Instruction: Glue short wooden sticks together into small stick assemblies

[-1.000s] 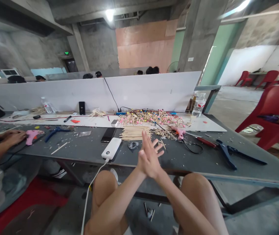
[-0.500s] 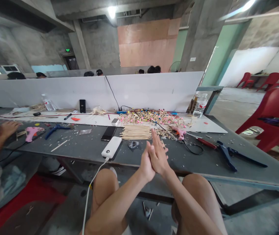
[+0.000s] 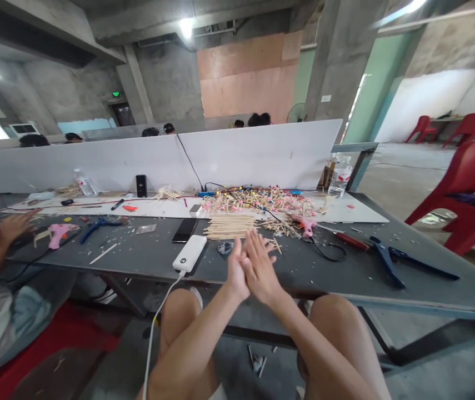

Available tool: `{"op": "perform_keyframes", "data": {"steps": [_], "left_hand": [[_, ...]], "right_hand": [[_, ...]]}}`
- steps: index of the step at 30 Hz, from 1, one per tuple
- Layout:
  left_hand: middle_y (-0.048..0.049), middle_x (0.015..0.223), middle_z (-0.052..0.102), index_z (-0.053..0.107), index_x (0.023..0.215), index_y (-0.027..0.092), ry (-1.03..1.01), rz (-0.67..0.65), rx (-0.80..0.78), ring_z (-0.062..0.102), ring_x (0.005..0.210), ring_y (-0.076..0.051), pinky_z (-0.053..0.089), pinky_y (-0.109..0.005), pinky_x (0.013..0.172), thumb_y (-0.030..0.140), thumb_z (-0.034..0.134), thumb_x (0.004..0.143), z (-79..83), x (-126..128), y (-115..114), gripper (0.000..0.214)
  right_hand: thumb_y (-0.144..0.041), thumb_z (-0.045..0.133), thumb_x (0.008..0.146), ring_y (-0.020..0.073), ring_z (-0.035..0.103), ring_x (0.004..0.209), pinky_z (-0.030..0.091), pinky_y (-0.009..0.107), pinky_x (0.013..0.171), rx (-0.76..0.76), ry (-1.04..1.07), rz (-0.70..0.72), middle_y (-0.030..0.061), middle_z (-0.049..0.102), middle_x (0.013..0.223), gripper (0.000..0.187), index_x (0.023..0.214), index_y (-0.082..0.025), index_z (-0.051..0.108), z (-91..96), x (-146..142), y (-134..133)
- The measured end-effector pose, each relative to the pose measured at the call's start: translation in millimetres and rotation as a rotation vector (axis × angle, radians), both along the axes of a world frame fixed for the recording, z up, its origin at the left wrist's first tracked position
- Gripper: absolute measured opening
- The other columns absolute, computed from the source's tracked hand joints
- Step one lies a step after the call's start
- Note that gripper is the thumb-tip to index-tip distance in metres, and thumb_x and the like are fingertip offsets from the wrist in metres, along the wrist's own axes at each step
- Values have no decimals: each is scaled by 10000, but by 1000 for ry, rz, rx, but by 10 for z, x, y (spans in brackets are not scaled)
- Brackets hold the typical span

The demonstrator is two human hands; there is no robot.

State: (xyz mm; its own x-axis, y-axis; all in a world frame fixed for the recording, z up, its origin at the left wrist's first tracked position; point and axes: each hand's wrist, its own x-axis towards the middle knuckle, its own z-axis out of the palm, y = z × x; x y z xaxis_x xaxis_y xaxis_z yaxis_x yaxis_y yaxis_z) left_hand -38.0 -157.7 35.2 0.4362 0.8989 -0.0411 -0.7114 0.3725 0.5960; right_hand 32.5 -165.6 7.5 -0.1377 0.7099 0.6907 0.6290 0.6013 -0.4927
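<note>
Our left hand and right hand are pressed palm to palm over the near table edge, fingers flat, holding nothing. Since a second ago they slid lower and straighter, so the rubbing goes on. The sticks lie just beyond. The palms are hidden.
</note>
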Motion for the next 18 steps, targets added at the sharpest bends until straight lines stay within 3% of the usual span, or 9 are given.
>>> {"op": "perform_keyframes", "data": {"steps": [4, 8, 12, 15, 18], "left_hand": [[-95, 1530, 482, 456, 1509, 291, -17, 128, 56, 350, 1484, -355, 348, -529, 1186, 690, 387, 944, -58, 43, -5, 695], [-142, 1454, 553, 487, 1485, 241, -12, -110, 80, 433, 1418, -416, 371, -611, 1139, 702, 436, 916, -119, 191, -104, 733], [-90, 1539, 480, 500, 1470, 242, -62, -7, 90, 350, 1484, -346, 336, -530, 1190, 662, 368, 958, 16, 118, -71, 675], [-44, 1564, 451, 458, 1494, 321, -34, 109, 38, 278, 1522, -321, 325, -490, 1203, 674, 412, 931, 32, 86, -26, 666], [-82, 1489, 531, 473, 1477, 314, -28, 50, -8, 365, 1477, -351, 350, -505, 1186, 683, 460, 905, -63, 168, -8, 681]], "right_hand": [[-642, 253, 1003, 356, 58, 1557, 154, 629, 1227, 61, -65, 47, 103, 50, 1702, 823, 1639, -210, -44, 97, -214, -136], [-590, 206, 1029, 302, 106, 1561, 207, 591, 1228, 20, 15, -29, 55, 151, 1696, 711, 1643, -282, 21, 207, 41, -56], [-572, 249, 1030, 325, 152, 1552, 95, 637, 1230, 43, -49, -69, 121, 230, 1671, 724, 1643, -217, 101, 109, 177, 33], [-632, 327, 991, 347, 176, 1544, 149, 620, 1227, 15, -65, 37, 111, 258, 1663, 784, 1636, -211, 178, 34, -3, 9], [-620, 354, 991, 335, 283, 1514, 224, 593, 1214, -19, 65, 10, 62, 388, 1611, 709, 1612, -287, 275, 18, -100, 57]]}}
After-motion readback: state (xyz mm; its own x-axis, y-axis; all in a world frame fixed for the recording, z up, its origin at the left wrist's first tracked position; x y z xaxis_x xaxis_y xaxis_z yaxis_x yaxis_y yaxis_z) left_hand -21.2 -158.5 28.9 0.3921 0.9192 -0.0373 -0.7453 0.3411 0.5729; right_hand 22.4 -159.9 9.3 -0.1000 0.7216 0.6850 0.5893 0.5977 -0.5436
